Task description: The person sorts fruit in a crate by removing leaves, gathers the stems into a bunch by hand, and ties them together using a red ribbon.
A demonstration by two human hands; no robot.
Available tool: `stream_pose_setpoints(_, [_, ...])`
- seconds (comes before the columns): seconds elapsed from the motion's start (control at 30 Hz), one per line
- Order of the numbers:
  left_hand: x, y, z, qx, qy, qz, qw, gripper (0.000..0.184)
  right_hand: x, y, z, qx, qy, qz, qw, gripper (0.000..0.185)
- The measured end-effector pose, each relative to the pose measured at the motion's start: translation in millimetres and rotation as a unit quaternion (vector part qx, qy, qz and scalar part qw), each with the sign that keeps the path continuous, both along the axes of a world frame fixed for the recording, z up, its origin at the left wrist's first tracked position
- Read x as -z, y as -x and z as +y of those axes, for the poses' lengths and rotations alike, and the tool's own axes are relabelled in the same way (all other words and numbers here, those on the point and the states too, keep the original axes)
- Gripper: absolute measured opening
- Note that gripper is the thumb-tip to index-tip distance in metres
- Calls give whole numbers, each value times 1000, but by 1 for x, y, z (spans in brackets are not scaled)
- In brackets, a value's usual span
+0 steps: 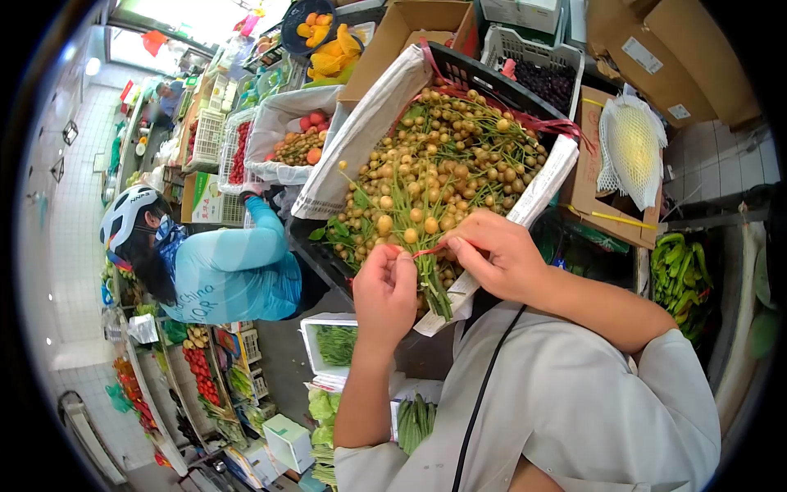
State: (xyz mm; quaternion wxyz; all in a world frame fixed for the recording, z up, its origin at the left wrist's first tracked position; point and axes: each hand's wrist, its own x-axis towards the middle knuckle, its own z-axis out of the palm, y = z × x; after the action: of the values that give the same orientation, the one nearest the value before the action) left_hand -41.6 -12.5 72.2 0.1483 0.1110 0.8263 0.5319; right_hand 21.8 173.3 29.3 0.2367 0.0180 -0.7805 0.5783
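Observation:
A red string [429,251] runs across a gathered bunch of green stems [435,289]. My left hand [385,287] pinches one end of it, left of the stems. From the right, my right hand [502,261] holds the other end between thumb and finger. Small round yellow-brown fruits [443,176], like longans or wampees, hang on the bunch and fill the black crate [313,250] beneath. Whether the string is knotted cannot be made out. White paper liner [361,143] covers part of the crate's sides.
A person in a blue top and white helmet [225,271] bends at the left. Around the crate are a foam box of green vegetables [334,344], a crate of dark grapes [541,82], a netted yellow fruit [631,143] and green peppers [680,275]. A black cable [485,385] crosses my clothing.

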Motion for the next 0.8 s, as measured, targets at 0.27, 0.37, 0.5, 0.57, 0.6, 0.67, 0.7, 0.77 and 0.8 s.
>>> stream_pose_setpoints(0.27, [-13, 15, -11, -12, -75, -139, 987, 18, -2, 0, -13, -93, 15, 48, 994, 13])
stream_pose_setpoints(0.37, [-18, 19, -16, -22, -150, -262, 953, 19, -1, 1, -16, -120, 8, 36, 992, 15])
stream_pose_setpoints(0.5, [0, 5, -10, 25, -144, -132, 980, 21, -1, 5, -12, -164, -23, 35, 986, 14])
stream_pose_setpoints(0.57, [4, 1, -16, 60, -47, -150, 986, 19, -1, 4, -15, -182, -41, 27, 982, 12])
stream_pose_setpoints(0.6, [7, -1, -19, 50, -48, -148, 987, 19, -1, 2, -16, -182, -27, 7, 983, 11])
stream_pose_setpoints(0.67, [14, -4, -25, 56, -124, -173, 976, 18, -1, 3, -22, -184, -12, -14, 983, 12])
stream_pose_setpoints(0.7, [15, -7, -28, 53, -124, -174, 975, 18, 0, 3, -25, -184, 41, -45, 981, 12])
stream_pose_setpoints(0.77, [17, -11, -31, 54, -115, -132, 983, 18, 0, 4, -27, -181, 93, -79, 976, 15])
stream_pose_setpoints(0.8, [14, -14, -31, 54, -124, -115, 984, 17, 0, 8, -28, -164, 100, -105, 976, 17])
